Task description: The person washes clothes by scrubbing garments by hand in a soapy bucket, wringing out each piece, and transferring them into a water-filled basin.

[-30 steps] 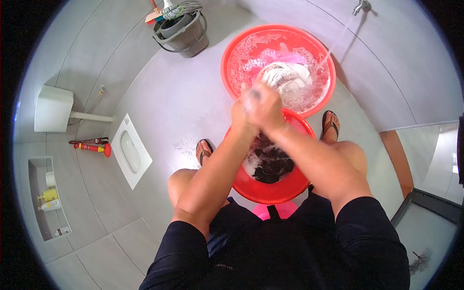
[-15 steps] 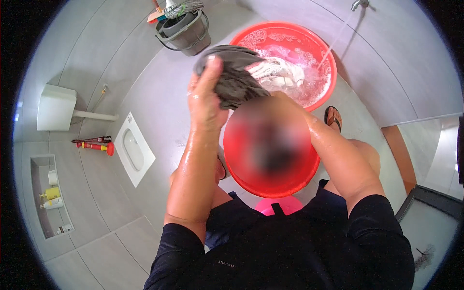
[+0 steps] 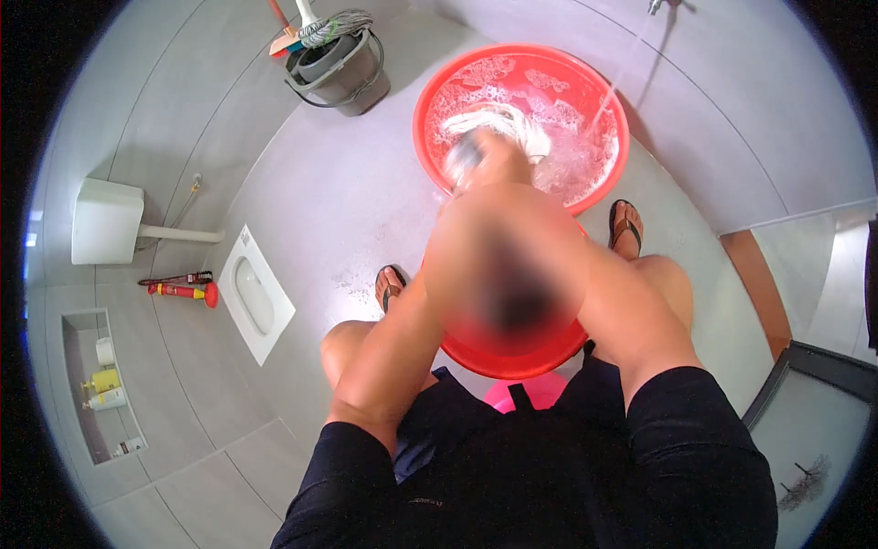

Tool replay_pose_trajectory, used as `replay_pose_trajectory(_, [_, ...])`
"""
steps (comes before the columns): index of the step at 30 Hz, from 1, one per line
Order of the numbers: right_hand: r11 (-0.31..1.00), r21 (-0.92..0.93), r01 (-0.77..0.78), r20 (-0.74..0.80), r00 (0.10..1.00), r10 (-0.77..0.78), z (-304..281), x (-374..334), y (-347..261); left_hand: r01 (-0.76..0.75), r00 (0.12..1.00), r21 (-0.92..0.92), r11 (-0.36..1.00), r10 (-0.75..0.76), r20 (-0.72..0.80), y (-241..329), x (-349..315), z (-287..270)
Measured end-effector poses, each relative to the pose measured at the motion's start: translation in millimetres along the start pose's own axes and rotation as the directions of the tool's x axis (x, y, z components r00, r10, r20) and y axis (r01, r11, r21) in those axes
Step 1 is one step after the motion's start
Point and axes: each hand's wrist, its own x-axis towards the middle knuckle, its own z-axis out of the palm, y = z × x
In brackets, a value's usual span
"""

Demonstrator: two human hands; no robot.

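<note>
Both hands [image 3: 485, 160] meet over the near rim of the far red basin [image 3: 430, 101], and their grip seems closed around a wet, dark bundle of cloth [image 3: 465, 157], though motion blur keeps me from telling just how the fingers lie or which hand carries more of it. The bundle sits just above the foamy water, beside a pale twisted garment [image 3: 508, 123] that lies in the suds. A thin stream of water [image 3: 611, 91] falls into that basin from a tap at the wall. Nearer the body, under the forearms, stands a second red basin [image 3: 512, 352], its contents blurred and dark. By my reading the wash is partway through: one piece is soaking, one is in hand, and more appears to wait in the near basin. On the tiled floor stand a grey mop bucket [image 3: 343, 73] and a squat toilet pan [image 3: 256, 293].
</note>
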Motion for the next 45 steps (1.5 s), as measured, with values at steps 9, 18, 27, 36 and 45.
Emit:
replay_pose_trajectory(9, [0.984, 0.011, -0.178, -0.070, 0.982, 0.178, -4.6, 2.2, 34.2, 0.135, 0.777, -0.962, 0.236, -0.628, -0.045, -60.8, 20.3, 21.6])
replay_pose_trajectory(18, [0.980, 0.111, -0.166, 0.415, 0.904, 0.106, -70.1, 17.2, 22.5, -0.077, 0.995, 0.628, 0.774, 0.098, 0.002, -55.9, -61.7, -16.1])
replay_pose_trajectory(27, [0.943, 0.174, -0.285, 0.582, 0.802, 0.135, -58.9, 4.2, -11.9, 0.258, 0.965, -0.060, 0.964, -0.260, -0.037, -16.4, -44.8, -37.0])
replay_pose_trajectory(36, [0.947, -0.280, -0.156, 0.709, 0.631, 0.314, -90.1, -4.3, 34.2, -0.022, 0.859, -0.299, 0.954, -0.135, -0.493, 0.8, -50.8, -77.8])
replay_pose_trajectory(45, [0.609, 0.686, -0.398, 0.383, 0.909, 0.163, -52.4, 2.5, -34.5, -0.157, 0.853, -0.834, 0.528, -0.353, -0.384, -48.9, -20.2, -38.3])
